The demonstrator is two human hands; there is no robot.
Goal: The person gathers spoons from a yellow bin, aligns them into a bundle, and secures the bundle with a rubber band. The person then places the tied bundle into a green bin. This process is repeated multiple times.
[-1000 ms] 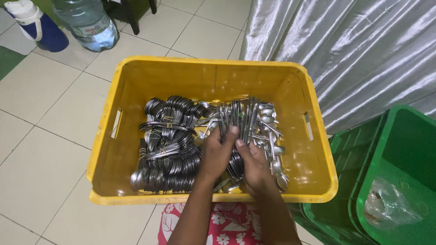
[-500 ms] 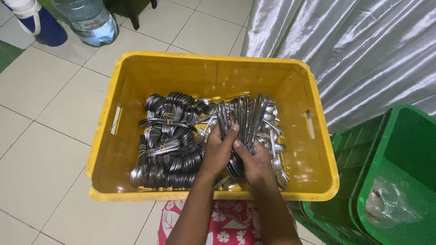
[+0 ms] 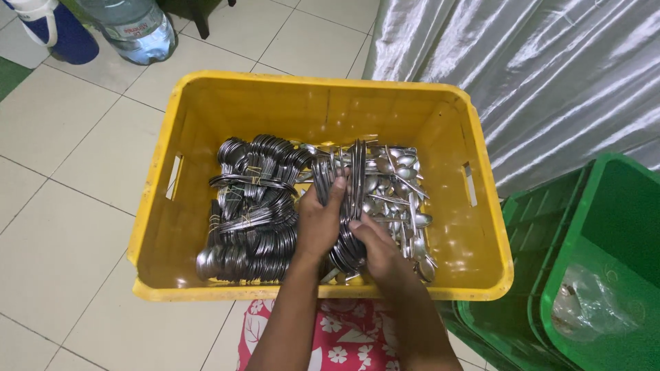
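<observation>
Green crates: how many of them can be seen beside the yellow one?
2. Both stand right of the yellow crate: a near green crate holding a clear plastic bag, and a second green crate behind it, mostly hidden.

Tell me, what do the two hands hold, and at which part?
Both the left hand and right hand clasp one bundle of spoons around its lower part.

Both hands (image 3: 347, 237) hide part of the spoon bundle (image 3: 344, 199) they clasp.

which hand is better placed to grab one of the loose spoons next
Right, probably. The right hand lies beside the loose spoons; the left hand sits between the held bundle and the stacked bundles.
</observation>
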